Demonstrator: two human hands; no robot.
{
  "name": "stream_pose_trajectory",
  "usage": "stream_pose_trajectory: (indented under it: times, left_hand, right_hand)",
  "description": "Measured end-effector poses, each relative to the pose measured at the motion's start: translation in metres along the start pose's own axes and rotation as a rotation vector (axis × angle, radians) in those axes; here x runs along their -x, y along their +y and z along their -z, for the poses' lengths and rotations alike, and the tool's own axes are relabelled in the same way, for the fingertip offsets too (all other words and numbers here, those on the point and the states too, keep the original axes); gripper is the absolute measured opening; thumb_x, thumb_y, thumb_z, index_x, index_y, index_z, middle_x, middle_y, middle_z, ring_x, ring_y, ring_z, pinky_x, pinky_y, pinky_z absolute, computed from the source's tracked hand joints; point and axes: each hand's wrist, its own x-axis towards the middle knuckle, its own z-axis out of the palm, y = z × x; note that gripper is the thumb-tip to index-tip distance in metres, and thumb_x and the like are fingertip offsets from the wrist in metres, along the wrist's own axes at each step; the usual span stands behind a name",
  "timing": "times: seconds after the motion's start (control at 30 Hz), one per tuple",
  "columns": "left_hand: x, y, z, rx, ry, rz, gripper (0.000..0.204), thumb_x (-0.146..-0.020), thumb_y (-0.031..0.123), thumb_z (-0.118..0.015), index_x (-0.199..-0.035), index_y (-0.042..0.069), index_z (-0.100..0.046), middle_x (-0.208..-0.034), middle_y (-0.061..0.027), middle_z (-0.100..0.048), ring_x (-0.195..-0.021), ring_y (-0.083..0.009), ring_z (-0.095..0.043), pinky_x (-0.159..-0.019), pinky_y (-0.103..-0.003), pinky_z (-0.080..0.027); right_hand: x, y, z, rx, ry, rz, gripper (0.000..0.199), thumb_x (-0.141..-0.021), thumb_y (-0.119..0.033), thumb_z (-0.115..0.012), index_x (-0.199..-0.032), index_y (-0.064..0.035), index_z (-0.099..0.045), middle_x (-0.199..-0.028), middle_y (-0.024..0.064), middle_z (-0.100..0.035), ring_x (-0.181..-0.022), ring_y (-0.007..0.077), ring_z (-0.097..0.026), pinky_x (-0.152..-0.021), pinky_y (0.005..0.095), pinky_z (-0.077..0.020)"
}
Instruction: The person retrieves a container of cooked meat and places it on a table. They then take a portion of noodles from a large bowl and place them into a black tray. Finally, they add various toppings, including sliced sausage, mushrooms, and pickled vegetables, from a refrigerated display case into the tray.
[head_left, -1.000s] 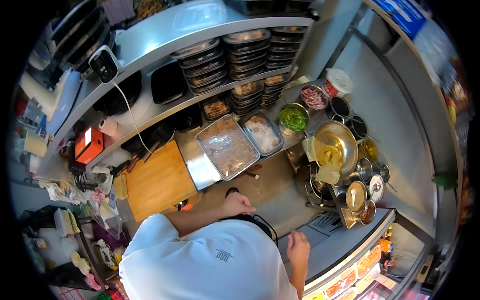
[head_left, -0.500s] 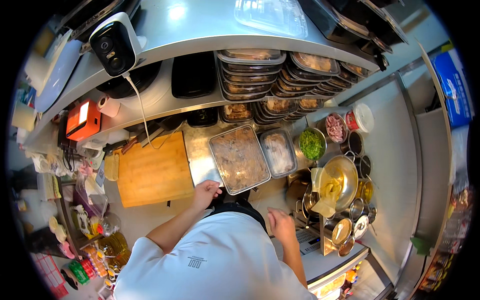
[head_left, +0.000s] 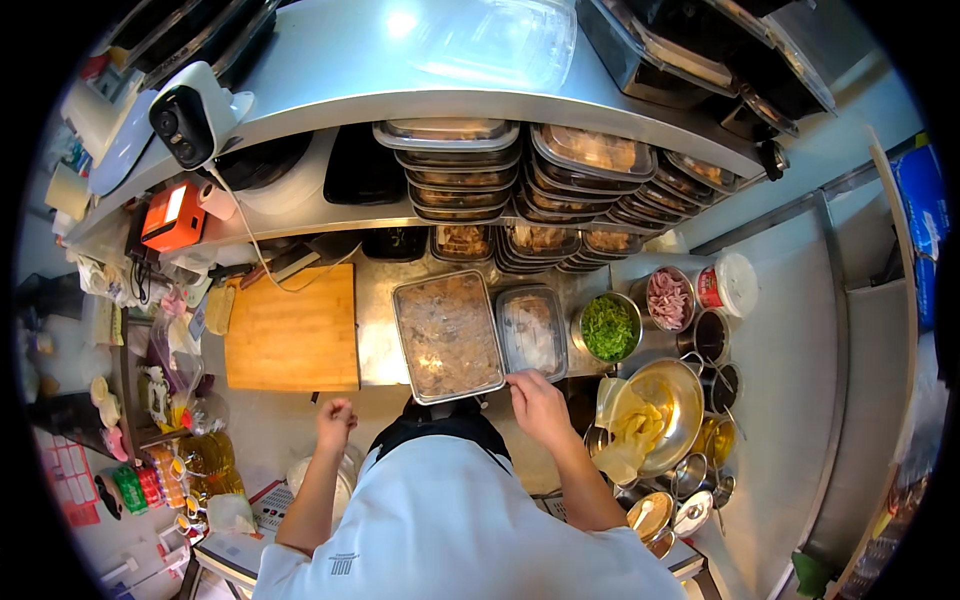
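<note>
Right hand (head_left: 535,398) fingers curled at rim of small steel tray (head_left: 532,333), pale contents; left hand (head_left: 336,418) fisted, empty.

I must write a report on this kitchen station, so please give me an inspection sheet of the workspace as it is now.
Surface: steel counter, partly covered.
Job's things: large steel tray of pale food; smaller tray beside it.
Clutter: wooden cutting board, bowl of chopped greens, stacked lidded containers.
Grippers: left hand closed in a fist, holding nothing visible; right hand at the smaller tray's near edge.
Cables: white cable hanging from a camera.
Surroundings: steel shelf above.
</note>
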Motion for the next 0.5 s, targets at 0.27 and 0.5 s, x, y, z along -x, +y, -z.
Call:
stream_pose_trajectory:
  times: [0.27,0.5]
  left_hand:
    - [0.086,-0.109,0.070,-0.208,0.127,0.125,0.011,-0.103,0.014,-0.065,-0.110,0.006,-0.063,-0.094,-0.0032,-0.065,-0.073,-0.0135,-0.065,-0.064,-0.027,-0.054]
    - [0.151,-0.197,0.139,-0.275,0.150,0.488,0.018,-0.100,0.024,-0.067,-0.110,0.009,-0.064,-0.089,-0.0026,-0.069,-0.067,-0.0149,-0.067,-0.056,-0.030,-0.053]
  right_hand:
    - [-0.022,0.044,-0.002,-0.018,-0.008,0.021,0.015,-0.095,-0.011,-0.063,-0.107,-0.0065,-0.072,-0.099,0.0157,-0.071,-0.091,0.0381,-0.070,-0.079,0.0440,-0.0570]
    - [-0.033,0.073,0.005,-0.170,0.104,-0.231,0.020,-0.094,-0.005,-0.063,-0.113,-0.0041,-0.069,-0.096,0.0168,-0.074,-0.086,0.0335,-0.072,-0.077,0.0402,-0.0577]
